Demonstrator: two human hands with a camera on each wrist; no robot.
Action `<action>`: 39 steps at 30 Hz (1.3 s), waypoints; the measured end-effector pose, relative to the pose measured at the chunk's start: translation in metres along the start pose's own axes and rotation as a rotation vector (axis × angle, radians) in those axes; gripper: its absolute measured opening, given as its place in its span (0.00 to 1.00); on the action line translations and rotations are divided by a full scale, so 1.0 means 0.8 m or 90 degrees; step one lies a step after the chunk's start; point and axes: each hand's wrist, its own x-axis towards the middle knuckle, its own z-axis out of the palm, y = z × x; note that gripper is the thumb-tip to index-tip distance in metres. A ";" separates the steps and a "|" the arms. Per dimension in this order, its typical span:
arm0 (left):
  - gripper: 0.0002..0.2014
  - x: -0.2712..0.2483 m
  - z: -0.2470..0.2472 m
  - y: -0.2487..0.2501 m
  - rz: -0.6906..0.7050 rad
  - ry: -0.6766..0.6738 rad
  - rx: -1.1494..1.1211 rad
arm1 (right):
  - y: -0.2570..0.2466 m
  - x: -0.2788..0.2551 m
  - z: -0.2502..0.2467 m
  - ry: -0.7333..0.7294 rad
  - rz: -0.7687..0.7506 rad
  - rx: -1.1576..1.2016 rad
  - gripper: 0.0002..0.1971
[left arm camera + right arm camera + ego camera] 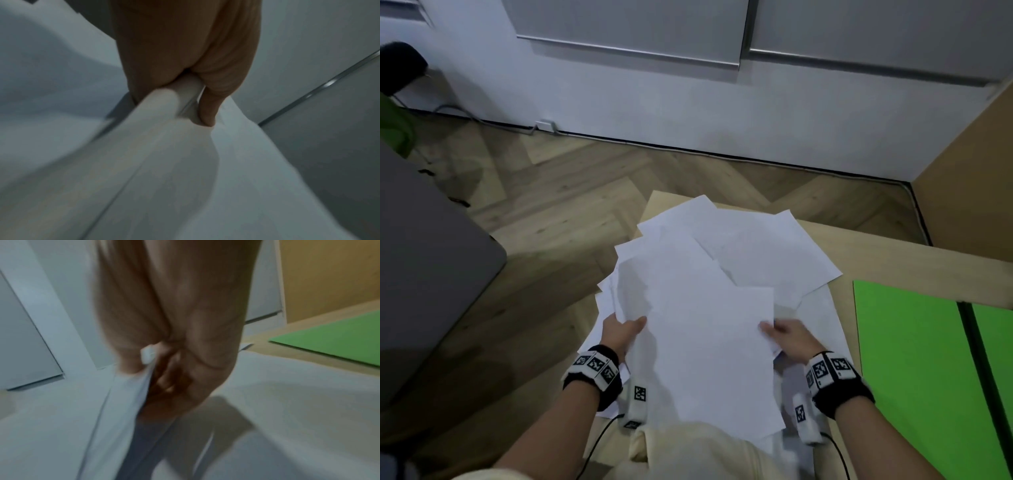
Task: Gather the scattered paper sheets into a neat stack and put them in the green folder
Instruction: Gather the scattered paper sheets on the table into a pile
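Several white paper sheets [702,325] are bunched loosely in front of me, lifted off the small wooden table [893,253]. My left hand [621,330] grips their left edge, thumb on top; the left wrist view shows the paper [185,178] curled between thumb and fingers [207,112]. My right hand [787,337] pinches the right edge, seen close in the right wrist view with the paper [131,394] between its fingers [170,381]. More sheets [763,246] lie fanned out on the table behind. The green folder [914,349] lies open and flat at the right [333,337].
A dark grey tabletop [424,260] fills the left side. Wooden herringbone floor [558,192] runs to a white wall with a cable along the skirting. A wooden panel [969,164] stands at the far right. Cables hang from both wristbands.
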 end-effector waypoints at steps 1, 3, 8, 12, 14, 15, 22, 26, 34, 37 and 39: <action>0.16 0.002 -0.001 0.005 0.010 0.006 0.022 | -0.001 0.008 -0.007 0.118 0.014 0.045 0.16; 0.16 0.005 -0.003 0.016 0.030 0.010 0.054 | -0.008 0.013 -0.024 0.307 0.100 0.126 0.13; 0.20 0.002 -0.003 0.027 0.021 -0.019 0.075 | -0.015 0.040 -0.043 0.341 0.243 0.383 0.34; 0.34 0.003 -0.004 0.020 -0.026 -0.037 0.027 | -0.020 0.063 -0.037 0.345 0.201 0.476 0.37; 0.29 0.002 -0.005 0.019 -0.025 -0.044 0.038 | -0.035 0.055 -0.035 0.328 0.190 0.462 0.26; 0.24 0.001 -0.004 0.019 -0.025 -0.044 0.042 | -0.037 0.057 -0.034 0.315 0.190 0.435 0.22; 0.15 -0.003 0.001 0.022 -0.022 -0.039 0.023 | -0.056 0.066 -0.016 0.342 0.294 0.186 0.36; 0.14 0.002 0.001 0.020 0.001 -0.037 0.058 | -0.050 0.067 -0.003 0.427 0.341 0.080 0.41; 0.07 0.019 -0.005 0.011 -0.039 -0.027 -0.010 | 0.000 0.055 -0.029 0.399 0.258 -0.058 0.36; 0.04 0.022 -0.009 0.010 -0.018 -0.005 -0.039 | 0.016 0.044 -0.037 0.363 0.247 -0.099 0.36; 0.05 0.022 -0.010 0.013 -0.006 0.037 -0.060 | 0.022 0.040 -0.043 0.333 0.241 -0.103 0.37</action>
